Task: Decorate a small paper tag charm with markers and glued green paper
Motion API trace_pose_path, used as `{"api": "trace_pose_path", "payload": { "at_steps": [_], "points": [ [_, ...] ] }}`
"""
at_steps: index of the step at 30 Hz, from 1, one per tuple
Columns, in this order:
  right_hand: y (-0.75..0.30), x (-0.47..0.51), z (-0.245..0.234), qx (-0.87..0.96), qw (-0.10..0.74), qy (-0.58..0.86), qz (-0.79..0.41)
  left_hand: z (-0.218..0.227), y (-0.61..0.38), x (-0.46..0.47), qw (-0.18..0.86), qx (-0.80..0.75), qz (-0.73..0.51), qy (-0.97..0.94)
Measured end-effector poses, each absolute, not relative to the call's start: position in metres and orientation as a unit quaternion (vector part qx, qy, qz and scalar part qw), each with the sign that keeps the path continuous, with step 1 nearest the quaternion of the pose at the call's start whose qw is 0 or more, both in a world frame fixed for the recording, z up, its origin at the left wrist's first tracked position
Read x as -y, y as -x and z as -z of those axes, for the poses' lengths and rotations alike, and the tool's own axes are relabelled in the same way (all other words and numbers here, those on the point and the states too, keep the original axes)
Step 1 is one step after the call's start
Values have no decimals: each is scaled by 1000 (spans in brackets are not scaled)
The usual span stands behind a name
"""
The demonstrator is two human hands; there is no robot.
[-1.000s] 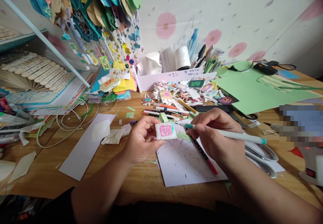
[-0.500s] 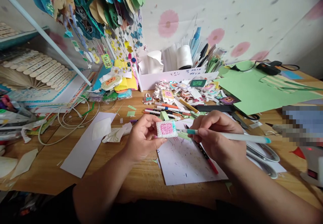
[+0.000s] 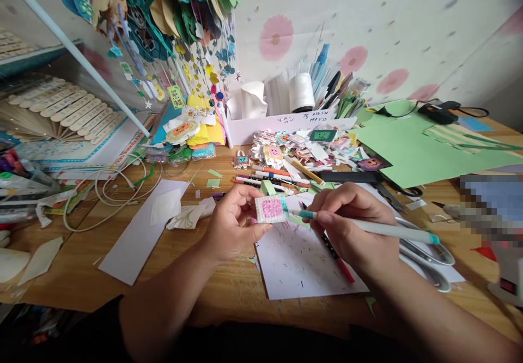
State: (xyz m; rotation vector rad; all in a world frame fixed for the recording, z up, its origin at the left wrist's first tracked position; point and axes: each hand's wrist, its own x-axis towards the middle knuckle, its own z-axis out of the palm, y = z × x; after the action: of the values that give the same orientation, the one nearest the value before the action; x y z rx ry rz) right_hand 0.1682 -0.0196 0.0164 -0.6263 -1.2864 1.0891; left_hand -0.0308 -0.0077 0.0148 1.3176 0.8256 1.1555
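Note:
My left hand pinches a small white paper card with a pink square on it, held above the wooden desk. My right hand grips a white marker with a teal tip; the tip touches the card's right edge, which shows teal colour. A second pen with a red end lies under my right hand on a white sheet speckled with ink marks.
A pile of small cut-out cards and several markers lie behind my hands. A white box of supplies stands at the wall. Green paper and scissors are to the right; cables and white paper to the left.
The marker tip has moved left until it touches the card's right edge, where teal colour now shows. The card has tilted slightly. The camera view has shifted a little.

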Motion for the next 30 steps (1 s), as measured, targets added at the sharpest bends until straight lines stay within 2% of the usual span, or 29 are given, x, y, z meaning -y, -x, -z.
{"api": "trace_pose_path", "payload": {
  "at_steps": [10,14,30],
  "points": [
    [-168,21,-17,585,599,275,-472,-13,31,7,563,-347,-494,-564],
    [-169,20,-17,571,622,274,-461,-13,31,6,564,-338,-499,-565],
    [-168,20,-19,545,626,282,-482,-14,31,6,575,-338,-498,-554]
  ]
}}
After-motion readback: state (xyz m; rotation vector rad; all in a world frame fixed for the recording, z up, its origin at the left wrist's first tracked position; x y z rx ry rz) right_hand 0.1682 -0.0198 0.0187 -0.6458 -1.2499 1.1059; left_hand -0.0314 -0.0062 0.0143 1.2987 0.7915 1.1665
